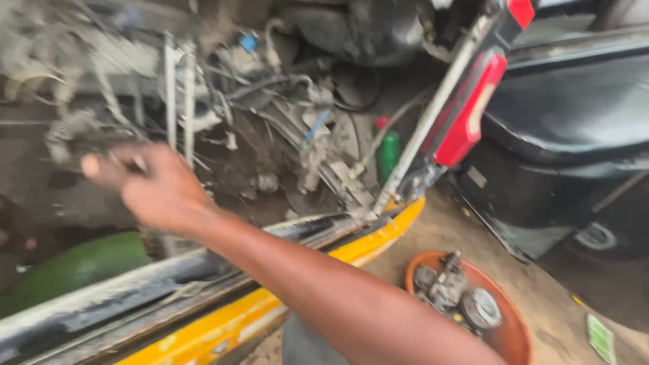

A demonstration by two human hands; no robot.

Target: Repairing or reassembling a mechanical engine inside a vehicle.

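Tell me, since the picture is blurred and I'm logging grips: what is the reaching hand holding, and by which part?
It cannot be told. The right hand is curled among the grimy engine parts, but motion blur hides whether it grips anything. No left hand shows.

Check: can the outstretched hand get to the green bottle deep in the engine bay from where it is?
Probably not directly. The hand is far over on the bay's other side, up at dirty parts, too blurred to tell its grip. Between it and the green bottle lie hoses and brackets, and a grey strut crosses beside the bottle.
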